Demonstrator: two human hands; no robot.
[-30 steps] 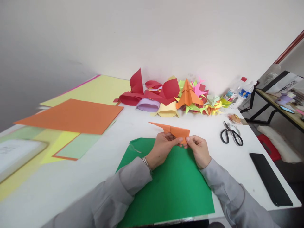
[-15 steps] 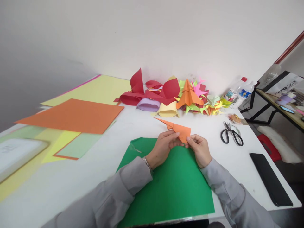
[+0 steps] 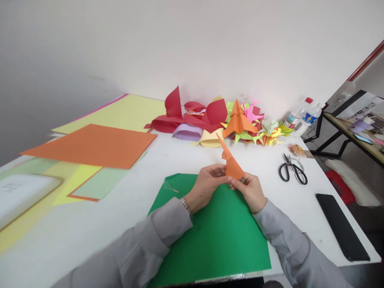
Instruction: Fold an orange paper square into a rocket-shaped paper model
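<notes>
A small piece of folded orange paper (image 3: 232, 165) is held up between both hands, its narrow point rising toward the upper left. My left hand (image 3: 208, 182) pinches its lower left edge with thumb and fingers. On the lower right edge, my right hand (image 3: 250, 190) grips it, the two thumbs close together. Beneath the hands lies a green sheet (image 3: 216, 236) on the white table. Part of the folded paper's base is hidden by the fingers.
Orange card (image 3: 93, 146) and other coloured sheets lie left, beside a white box (image 3: 24, 196). Folded paper shapes (image 3: 238, 120) are heaped against the wall. Scissors (image 3: 292, 170), a black phone-like slab (image 3: 342, 226) and bottles (image 3: 300, 116) are on the right.
The folded orange paper has been turned, so its narrow point, which aimed left, now aims upward. Both hands have shifted their grip to its lower edge.
</notes>
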